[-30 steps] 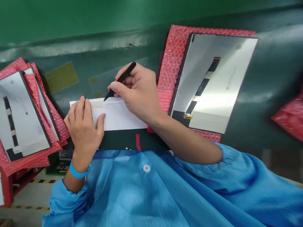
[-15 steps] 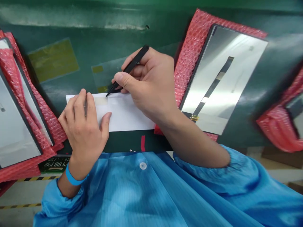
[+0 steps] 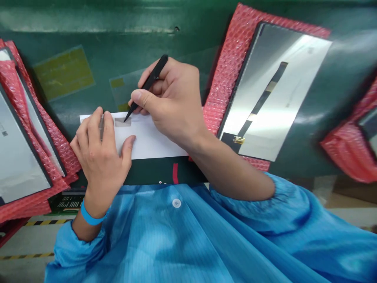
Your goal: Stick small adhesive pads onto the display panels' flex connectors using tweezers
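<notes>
My right hand (image 3: pixel 175 104) grips a pair of black tweezers (image 3: pixel 151 80) like a pen. Their tip touches a small greyish film piece (image 3: pixel 122 122) on a white paper strip (image 3: pixel 156 141). The fingers of my left hand (image 3: pixel 100 145) lie flat on the strip's left end, with the thumb spread towards the middle. Another greyish patch shows partly between those fingers. Part of the strip is covered by my right hand.
To the right, a silvery display panel (image 3: pixel 265 118) with a dark flex cable rests on red bubble wrap (image 3: pixel 222 63). More panels (image 3: pixel 20 157) in bubble wrap lie at left. Behind the strip are a yellow label sheet (image 3: pixel 64 74) and a clear sheet (image 3: pixel 132 80) on the green mat.
My right hand and the tweezers have shifted left, the tip now over the film piece, which looks darker. My left hand stays on the strip. The whole view has shifted slightly.
</notes>
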{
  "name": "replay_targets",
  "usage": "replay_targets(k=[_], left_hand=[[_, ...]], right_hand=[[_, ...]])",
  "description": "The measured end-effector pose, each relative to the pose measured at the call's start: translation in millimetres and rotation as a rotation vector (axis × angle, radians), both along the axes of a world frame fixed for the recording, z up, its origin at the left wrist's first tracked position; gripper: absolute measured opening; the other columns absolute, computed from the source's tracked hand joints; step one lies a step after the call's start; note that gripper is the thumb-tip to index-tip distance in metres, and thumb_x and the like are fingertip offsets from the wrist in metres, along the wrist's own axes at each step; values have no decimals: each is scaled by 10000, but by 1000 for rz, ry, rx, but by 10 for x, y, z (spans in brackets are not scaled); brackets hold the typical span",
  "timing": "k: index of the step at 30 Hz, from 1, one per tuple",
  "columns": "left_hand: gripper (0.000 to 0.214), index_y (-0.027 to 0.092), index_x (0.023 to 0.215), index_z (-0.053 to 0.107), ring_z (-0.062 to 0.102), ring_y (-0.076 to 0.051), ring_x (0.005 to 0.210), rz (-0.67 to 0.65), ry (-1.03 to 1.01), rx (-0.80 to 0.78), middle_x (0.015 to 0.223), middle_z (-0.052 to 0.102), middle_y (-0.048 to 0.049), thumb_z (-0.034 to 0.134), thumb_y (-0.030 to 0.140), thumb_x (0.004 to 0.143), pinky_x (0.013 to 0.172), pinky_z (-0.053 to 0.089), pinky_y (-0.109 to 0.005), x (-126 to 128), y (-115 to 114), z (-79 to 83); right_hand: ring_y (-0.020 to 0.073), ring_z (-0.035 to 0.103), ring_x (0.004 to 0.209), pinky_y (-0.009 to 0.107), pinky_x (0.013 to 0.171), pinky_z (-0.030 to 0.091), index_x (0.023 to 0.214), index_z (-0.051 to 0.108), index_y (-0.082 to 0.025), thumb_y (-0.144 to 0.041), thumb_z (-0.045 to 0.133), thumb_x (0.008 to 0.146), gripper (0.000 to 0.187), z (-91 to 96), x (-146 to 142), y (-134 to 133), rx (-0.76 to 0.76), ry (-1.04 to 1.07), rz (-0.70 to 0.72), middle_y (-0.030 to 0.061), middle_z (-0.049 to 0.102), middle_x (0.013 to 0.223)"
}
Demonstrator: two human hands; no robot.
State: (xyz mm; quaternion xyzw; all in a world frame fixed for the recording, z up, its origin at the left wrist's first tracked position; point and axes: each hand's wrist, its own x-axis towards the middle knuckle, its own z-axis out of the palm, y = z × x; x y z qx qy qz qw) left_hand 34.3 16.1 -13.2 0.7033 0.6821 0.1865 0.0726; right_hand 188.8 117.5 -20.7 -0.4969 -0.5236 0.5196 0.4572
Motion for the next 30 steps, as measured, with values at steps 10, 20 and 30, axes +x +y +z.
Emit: replay_targets(k=[10, 20, 30], left_hand=[[668, 269, 1623, 569, 502, -512, 1502, -66, 27, 21, 1665, 549, -134, 669, 524, 1015, 1226, 391, -714, -174, 105, 68], [298, 117, 1262, 752, 706, -363, 1232, -515, -295, 297, 1295, 761, -214, 739, 119, 965, 1049, 589, -546, 1279, 4, 114], [405, 18, 1347, 740, 660, -415, 1271, -563, -136, 176, 1352, 727, -279, 750, 160, 967, 1046, 518, -536, 1533, 59, 32]], right_hand=[[196, 738, 682, 283, 539, 568, 943, 566, -288, -735, 898, 805, 574, 204, 1074, -81, 86, -18, -273, -25, 721, 786], [207, 734, 613, 298, 474, 576, 848, 690, -252, -513, 1040, 731, 452, 299, 2118, -618, -113, -11, -398, 32, 778, 760], [220, 744, 662, 317, 497, 590, 806, 675, -268, -578, 1031, 745, 475, 338, 2129, -625, -130, -64, -378, 4, 762, 747]])
